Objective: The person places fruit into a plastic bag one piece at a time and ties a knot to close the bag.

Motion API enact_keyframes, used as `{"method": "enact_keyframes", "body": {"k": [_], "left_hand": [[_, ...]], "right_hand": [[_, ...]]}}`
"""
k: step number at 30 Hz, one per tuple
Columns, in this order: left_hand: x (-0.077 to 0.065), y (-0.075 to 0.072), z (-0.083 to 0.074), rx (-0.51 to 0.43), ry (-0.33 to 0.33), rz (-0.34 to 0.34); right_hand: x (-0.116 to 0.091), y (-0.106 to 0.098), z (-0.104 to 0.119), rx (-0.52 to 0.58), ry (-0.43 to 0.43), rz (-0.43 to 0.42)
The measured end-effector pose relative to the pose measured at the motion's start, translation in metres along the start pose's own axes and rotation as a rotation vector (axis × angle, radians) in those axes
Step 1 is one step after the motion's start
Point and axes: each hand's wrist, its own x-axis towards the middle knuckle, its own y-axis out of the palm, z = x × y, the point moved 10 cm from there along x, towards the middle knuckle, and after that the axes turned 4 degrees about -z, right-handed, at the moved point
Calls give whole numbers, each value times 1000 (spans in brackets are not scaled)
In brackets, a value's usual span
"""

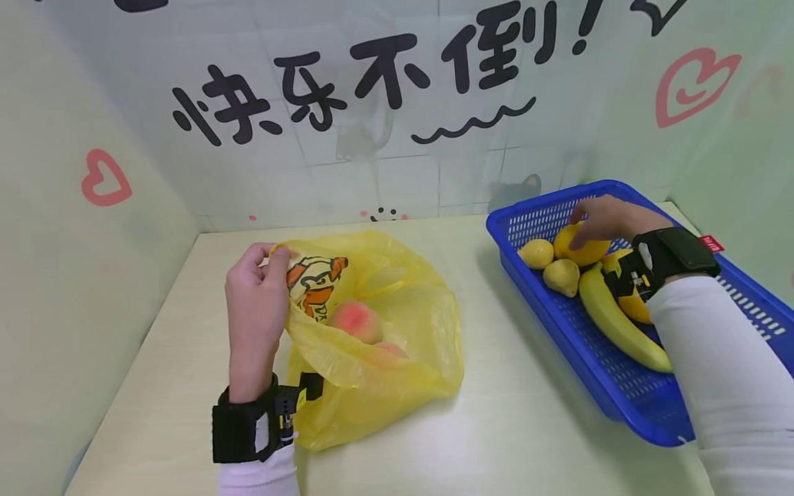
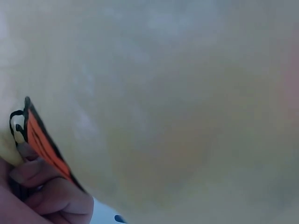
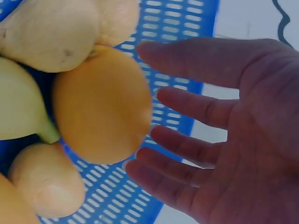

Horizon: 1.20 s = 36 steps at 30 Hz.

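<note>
Orange [image 3: 103, 106] points lengthwise toward two yellow fruits [image 3: 53, 35].

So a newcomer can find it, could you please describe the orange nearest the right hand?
Find the blue basket on the right. At its far end, past the banana, the orange lies by the right hand. It is larger and more orange than the two pale-yellow fruits beside it.

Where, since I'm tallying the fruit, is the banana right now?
In the head view, the banana lies toward the right, inside the blue basket, its upper end just below the orange fruit under the right hand.
</note>
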Motion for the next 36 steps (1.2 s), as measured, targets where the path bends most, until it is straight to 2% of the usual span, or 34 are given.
{"method": "enact_keyframes", "body": {"k": [7, 14, 24, 36], "left_hand": [[0, 1, 0, 5, -3, 2], [0, 3, 1, -9, 3, 8], [0, 2, 1, 18, 4, 1], [0, 5, 1, -5, 3, 22]], "right_hand": [[1, 13, -18, 39, 48, -16], [6, 19, -34, 24, 39, -110], [14, 28, -30, 28, -2, -106], [17, 29, -32, 41, -16, -124]]}}
